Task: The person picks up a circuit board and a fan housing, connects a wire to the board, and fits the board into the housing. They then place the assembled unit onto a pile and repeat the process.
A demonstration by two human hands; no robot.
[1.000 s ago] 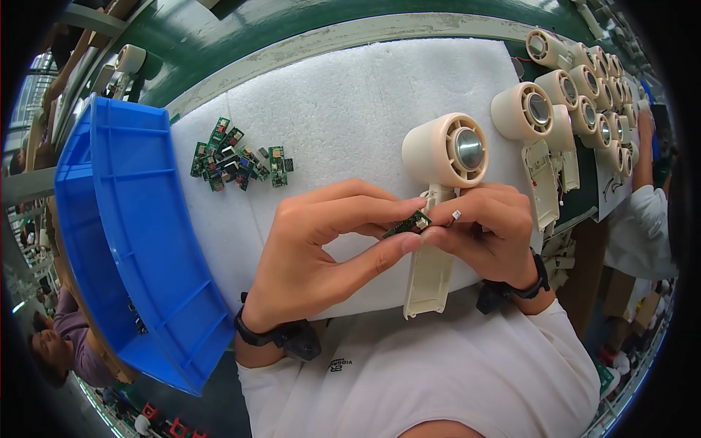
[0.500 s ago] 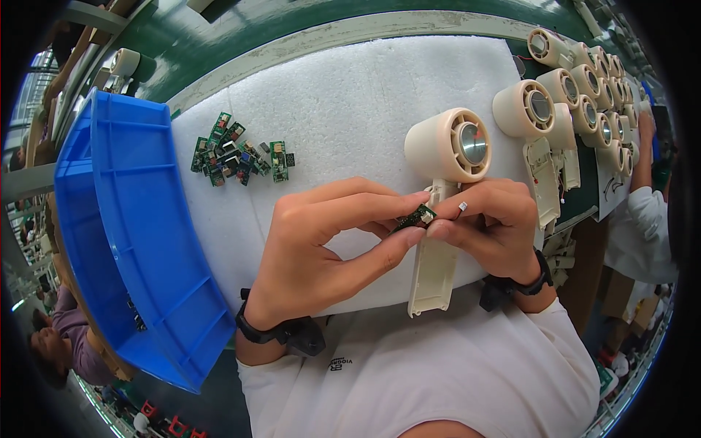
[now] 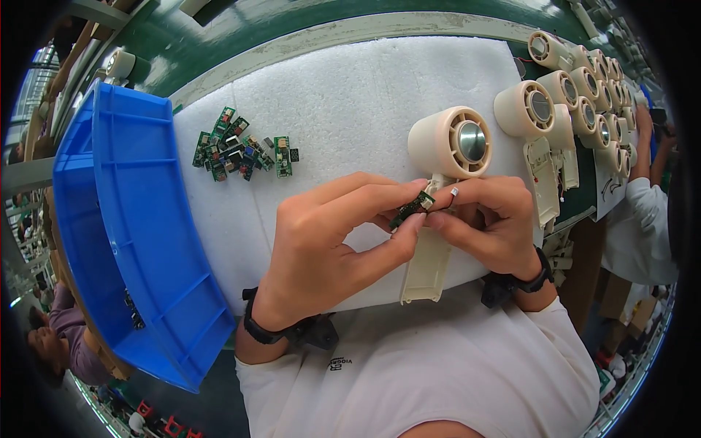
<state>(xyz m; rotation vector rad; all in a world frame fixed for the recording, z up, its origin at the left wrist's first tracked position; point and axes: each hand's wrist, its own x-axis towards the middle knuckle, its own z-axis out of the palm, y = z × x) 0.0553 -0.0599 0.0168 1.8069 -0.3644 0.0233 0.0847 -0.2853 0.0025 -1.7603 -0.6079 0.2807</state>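
White foam sheeting (image 3: 350,109) covers the worktop in the head view, the only view given. At its centre both hands meet over a cream plastic fan housing (image 3: 447,146), whose round drum with a metal hub lies on the foam and whose flat handle-like tail (image 3: 426,266) runs toward the person.

Left hand (image 3: 332,248): the grip is closed, thumb and forefinger pinched on a small green circuit board (image 3: 411,209), held tilted just below the drum and above the tail. Right hand (image 3: 496,226): fingertips drawn together at the other end of the same board, beside a small white connector (image 3: 454,192); whether they clamp the board or the connector cannot be told. Each wrist carries a dark strap.

Left of the hands, well apart from them, a loose heap of similar green circuit boards (image 3: 237,150) lies on the foam. Beyond it a blue plastic bin (image 3: 124,219) stands along the worktop's left edge.

On the right, a row of like cream fan housings (image 3: 577,84) curves away toward the far corner. A co-worker's white sleeve (image 3: 642,226) shows at the right rim.
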